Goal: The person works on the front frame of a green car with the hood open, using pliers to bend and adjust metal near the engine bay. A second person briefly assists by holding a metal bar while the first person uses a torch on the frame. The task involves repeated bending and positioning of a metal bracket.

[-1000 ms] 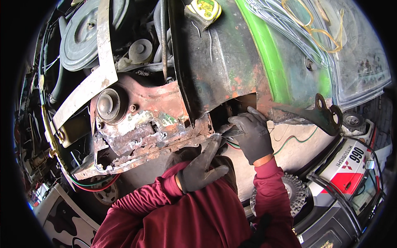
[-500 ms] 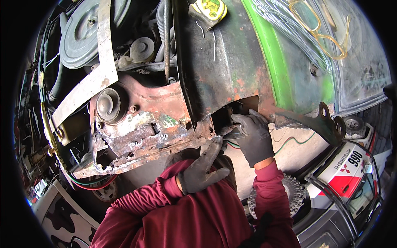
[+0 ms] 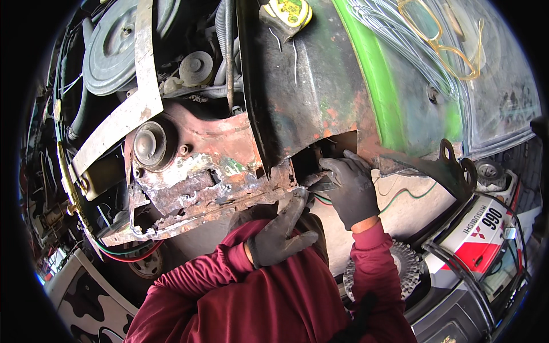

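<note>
My right hand (image 3: 353, 191), in a dark glove, is at the cut-out opening (image 3: 306, 163) in the worn dark fender (image 3: 309, 108). Its fingers are bent, closed on a small thin grey metal piece (image 3: 323, 185) that is partly covered by the hand. Beside it, my left hand (image 3: 281, 233), also gloved, has its thumb spread away from the fingers. Those fingertips reach the rusty, broken lower edge of the inner panel (image 3: 229, 191), close to the opening. Nothing shows in the left palm.
A yellow tape measure (image 3: 289, 12) lies on the fender. Wire coils (image 3: 394, 34) and yellow-framed glasses (image 3: 440, 43) rest farther right. A bent metal strip (image 3: 123, 126) crosses the engine bay. A dark bracket (image 3: 457, 166) juts out at right, above a small white-and-red vehicle (image 3: 480, 228).
</note>
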`<act>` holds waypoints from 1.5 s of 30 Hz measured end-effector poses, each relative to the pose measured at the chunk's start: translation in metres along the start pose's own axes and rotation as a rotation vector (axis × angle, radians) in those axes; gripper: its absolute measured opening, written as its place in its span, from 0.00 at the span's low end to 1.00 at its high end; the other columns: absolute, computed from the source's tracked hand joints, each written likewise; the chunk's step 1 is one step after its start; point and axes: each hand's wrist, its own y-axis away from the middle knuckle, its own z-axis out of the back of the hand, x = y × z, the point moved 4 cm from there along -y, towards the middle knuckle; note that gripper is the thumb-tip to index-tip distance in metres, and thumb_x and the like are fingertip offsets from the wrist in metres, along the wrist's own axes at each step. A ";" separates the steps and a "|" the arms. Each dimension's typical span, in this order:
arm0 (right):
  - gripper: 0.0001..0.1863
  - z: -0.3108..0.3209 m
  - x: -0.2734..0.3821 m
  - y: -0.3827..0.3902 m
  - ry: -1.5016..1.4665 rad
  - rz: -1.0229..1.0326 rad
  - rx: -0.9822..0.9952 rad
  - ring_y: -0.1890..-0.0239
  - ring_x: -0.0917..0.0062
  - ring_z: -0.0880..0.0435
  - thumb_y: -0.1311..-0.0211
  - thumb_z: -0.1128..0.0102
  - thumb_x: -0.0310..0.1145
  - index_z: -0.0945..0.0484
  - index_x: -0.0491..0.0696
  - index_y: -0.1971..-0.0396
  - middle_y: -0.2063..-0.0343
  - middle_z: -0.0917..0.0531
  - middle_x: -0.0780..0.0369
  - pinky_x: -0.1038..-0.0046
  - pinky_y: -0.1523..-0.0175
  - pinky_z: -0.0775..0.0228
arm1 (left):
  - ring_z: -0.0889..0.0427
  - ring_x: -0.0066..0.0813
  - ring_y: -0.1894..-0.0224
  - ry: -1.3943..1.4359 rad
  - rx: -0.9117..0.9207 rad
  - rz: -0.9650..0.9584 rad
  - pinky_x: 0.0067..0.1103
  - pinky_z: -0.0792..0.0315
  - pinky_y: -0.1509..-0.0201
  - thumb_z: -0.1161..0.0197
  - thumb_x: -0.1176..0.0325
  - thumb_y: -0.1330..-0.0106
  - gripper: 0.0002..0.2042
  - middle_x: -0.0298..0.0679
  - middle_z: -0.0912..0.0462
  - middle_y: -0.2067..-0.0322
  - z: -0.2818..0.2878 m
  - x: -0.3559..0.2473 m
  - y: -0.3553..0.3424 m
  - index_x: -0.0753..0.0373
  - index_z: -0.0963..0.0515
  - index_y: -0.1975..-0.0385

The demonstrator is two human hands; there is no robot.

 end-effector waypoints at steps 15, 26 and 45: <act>0.28 -0.002 -0.004 0.001 0.039 0.028 0.018 0.33 0.49 0.19 0.44 0.21 0.34 0.15 0.54 0.42 0.46 0.10 0.59 0.52 0.24 0.31 | 0.64 0.46 0.10 -0.022 0.055 -0.034 0.36 0.60 0.10 0.33 0.63 0.18 0.49 0.55 0.65 0.12 0.000 0.008 0.001 0.69 0.66 0.13; 0.27 -0.001 -0.003 0.001 0.043 0.001 0.013 0.33 0.48 0.19 0.45 0.23 0.30 0.14 0.54 0.42 0.44 0.10 0.58 0.52 0.25 0.29 | 0.58 0.55 0.11 0.042 0.038 0.084 0.39 0.56 0.10 0.31 0.55 0.20 0.50 0.67 0.56 0.15 0.002 0.003 -0.002 0.80 0.58 0.17; 0.26 -0.003 -0.002 0.001 0.046 0.046 -0.050 0.37 0.49 0.17 0.47 0.25 0.25 0.13 0.54 0.45 0.48 0.10 0.55 0.52 0.27 0.29 | 0.56 0.48 0.10 0.067 0.001 0.100 0.34 0.56 0.10 0.34 0.57 0.18 0.47 0.62 0.55 0.14 0.005 -0.001 -0.005 0.77 0.57 0.16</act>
